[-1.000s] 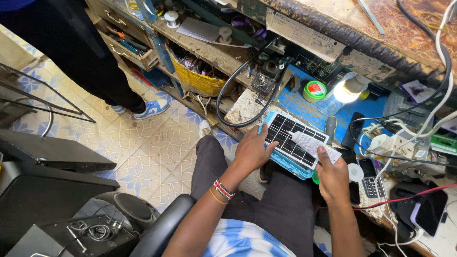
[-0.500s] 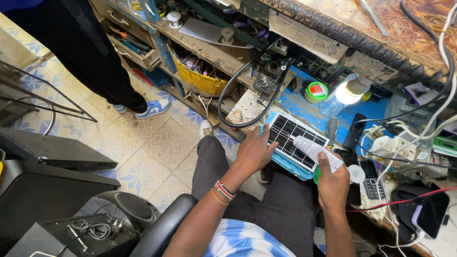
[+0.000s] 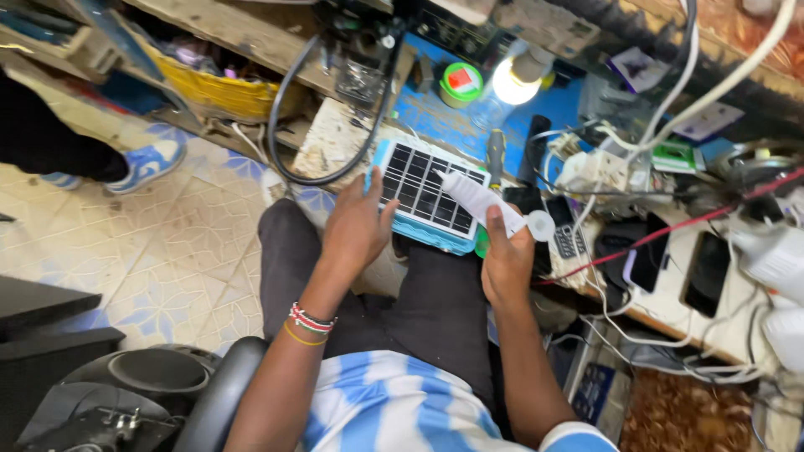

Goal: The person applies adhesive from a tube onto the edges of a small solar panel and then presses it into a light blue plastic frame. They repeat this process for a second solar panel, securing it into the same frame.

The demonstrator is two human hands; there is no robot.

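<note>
Blue workbench (image 3: 435,125), phones (image 3: 708,272), lit bulb (image 3: 512,84)

Solar panel (image 3: 428,191) on lap; screwdriver (image 3: 496,156) right.

We see the right hand (image 3: 505,266) now lifted off the solar panel (image 3: 427,194), gripping a white tube (image 3: 479,201) that slants across the panel's right edge. A second ago that hand lay flat there. The left hand (image 3: 358,228) shifts slightly inward.
</note>
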